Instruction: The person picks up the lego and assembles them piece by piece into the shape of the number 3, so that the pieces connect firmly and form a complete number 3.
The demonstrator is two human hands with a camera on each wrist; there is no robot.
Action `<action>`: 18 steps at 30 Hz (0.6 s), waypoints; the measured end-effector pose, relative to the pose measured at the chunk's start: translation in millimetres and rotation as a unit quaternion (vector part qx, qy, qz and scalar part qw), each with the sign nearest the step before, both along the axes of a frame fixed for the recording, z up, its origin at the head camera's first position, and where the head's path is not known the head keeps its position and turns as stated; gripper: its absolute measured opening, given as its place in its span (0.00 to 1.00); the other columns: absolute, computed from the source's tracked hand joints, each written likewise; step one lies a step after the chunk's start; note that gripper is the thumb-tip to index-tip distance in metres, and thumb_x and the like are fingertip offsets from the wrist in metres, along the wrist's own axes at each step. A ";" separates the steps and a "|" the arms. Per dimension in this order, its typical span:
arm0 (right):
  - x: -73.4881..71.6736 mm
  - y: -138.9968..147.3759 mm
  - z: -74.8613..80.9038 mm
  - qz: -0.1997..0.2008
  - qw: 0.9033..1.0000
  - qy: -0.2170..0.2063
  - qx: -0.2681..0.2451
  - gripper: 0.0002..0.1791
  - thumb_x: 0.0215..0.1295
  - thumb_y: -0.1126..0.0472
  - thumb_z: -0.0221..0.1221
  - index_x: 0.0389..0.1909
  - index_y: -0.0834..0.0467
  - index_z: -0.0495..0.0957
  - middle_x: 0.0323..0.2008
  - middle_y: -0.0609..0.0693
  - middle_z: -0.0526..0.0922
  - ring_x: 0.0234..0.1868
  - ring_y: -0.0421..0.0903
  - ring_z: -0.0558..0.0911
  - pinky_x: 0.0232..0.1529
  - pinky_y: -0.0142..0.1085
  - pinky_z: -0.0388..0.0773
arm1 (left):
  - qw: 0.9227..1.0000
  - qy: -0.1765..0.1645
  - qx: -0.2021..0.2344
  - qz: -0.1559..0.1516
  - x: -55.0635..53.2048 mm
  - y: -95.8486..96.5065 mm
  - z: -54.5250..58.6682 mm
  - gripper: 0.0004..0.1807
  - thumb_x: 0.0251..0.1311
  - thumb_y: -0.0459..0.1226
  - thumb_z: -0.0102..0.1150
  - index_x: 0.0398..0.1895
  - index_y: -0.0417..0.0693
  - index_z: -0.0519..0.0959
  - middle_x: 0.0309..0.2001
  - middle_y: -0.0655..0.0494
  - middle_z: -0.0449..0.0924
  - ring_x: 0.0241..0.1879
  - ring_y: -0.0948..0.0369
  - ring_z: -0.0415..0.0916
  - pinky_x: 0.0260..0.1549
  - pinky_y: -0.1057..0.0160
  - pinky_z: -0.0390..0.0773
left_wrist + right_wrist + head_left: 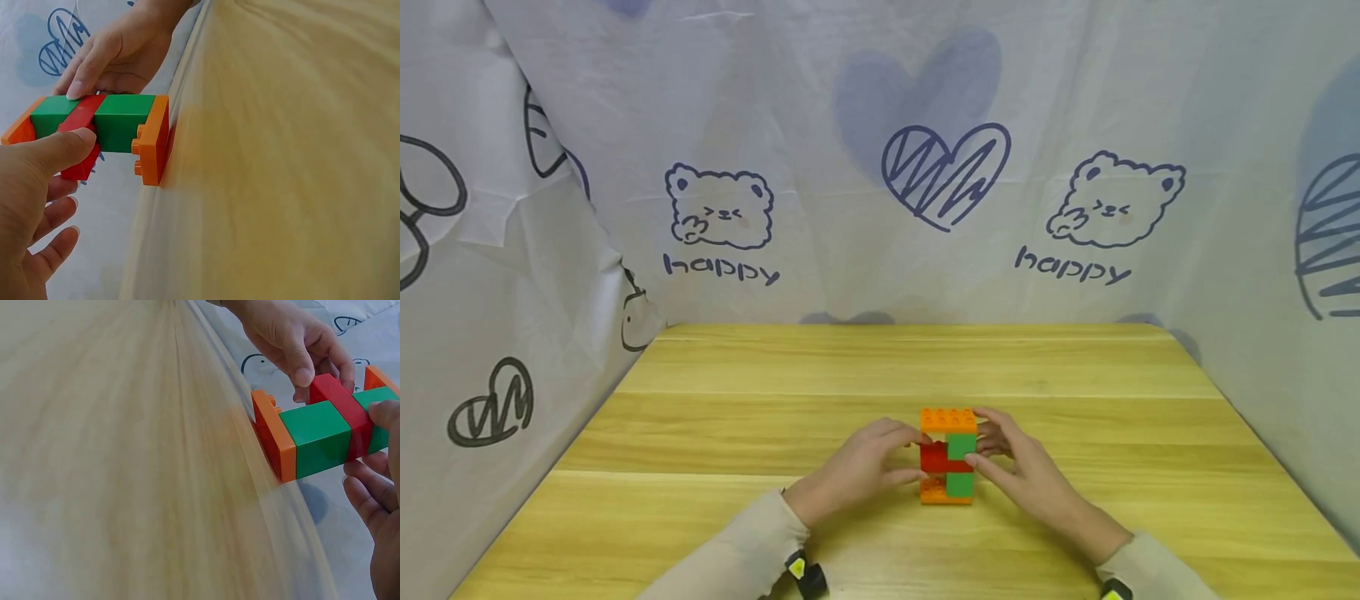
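A stack of toy building bricks stands upright on the table between both hands. At its base lies an orange plate, with a lower green brick on the plate's right half. A wider red brick crosses the middle. Above it sit an upper green brick on the right and a studded orange top piece. My left hand pinches the red brick's left end, its thumb on the near face. My right hand grips the stack's right side, thumb against the upper green brick.
The wooden table runs back to a white cloth printed with bears and hearts. More of this cloth hangs at the left and right sides.
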State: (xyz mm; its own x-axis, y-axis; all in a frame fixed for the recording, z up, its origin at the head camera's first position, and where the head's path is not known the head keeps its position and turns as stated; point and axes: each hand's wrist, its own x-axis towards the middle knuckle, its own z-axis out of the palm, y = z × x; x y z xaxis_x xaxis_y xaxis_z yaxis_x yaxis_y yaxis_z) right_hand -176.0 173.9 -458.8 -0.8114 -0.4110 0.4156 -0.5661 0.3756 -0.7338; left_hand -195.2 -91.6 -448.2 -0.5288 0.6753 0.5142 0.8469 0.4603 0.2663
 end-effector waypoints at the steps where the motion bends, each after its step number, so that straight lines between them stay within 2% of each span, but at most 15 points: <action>1: -0.4 -0.2 0.3 0.000 1.000 0.003 -0.001 0.32 0.68 0.61 0.62 0.69 0.56 0.61 0.48 0.49 0.81 0.44 0.41 0.81 0.48 0.40 0.80 | 1.000 -0.001 -0.004 0.003 -0.2 0.1 0.7 0.21 0.54 0.45 0.72 0.50 0.48 0.80 0.47 0.58 0.81 0.46 0.63 0.78 0.49 0.68 0.75; 7: -3.0 -1.2 0.1 0.000 1.000 0.006 -0.006 0.32 0.68 0.62 0.61 0.70 0.55 0.60 0.48 0.50 0.80 0.44 0.42 0.81 0.48 0.38 0.80 | 0.999 -0.006 -0.030 0.017 -1.0 0.0 4.0 0.21 0.57 0.45 0.70 0.52 0.49 0.80 0.48 0.58 0.81 0.48 0.62 0.77 0.50 0.65 0.76; 14: -7.8 -2.8 0.3 0.000 1.000 -0.025 -0.018 0.33 0.69 0.59 0.61 0.70 0.57 0.59 0.49 0.53 0.80 0.45 0.44 0.82 0.48 0.38 0.80 | 0.998 0.009 -0.059 0.024 -4.0 0.9 7.1 0.20 0.59 0.45 0.68 0.54 0.51 0.79 0.50 0.59 0.81 0.48 0.62 0.76 0.49 0.63 0.76; 18: -9.7 -3.8 1.3 -0.005 0.999 -0.040 -0.019 0.32 0.69 0.58 0.61 0.70 0.54 0.60 0.49 0.53 0.80 0.45 0.44 0.82 0.47 0.38 0.80 | 0.997 0.016 -0.068 0.030 -5.6 1.5 7.6 0.20 0.60 0.45 0.68 0.54 0.51 0.79 0.49 0.59 0.82 0.47 0.61 0.76 0.49 0.62 0.77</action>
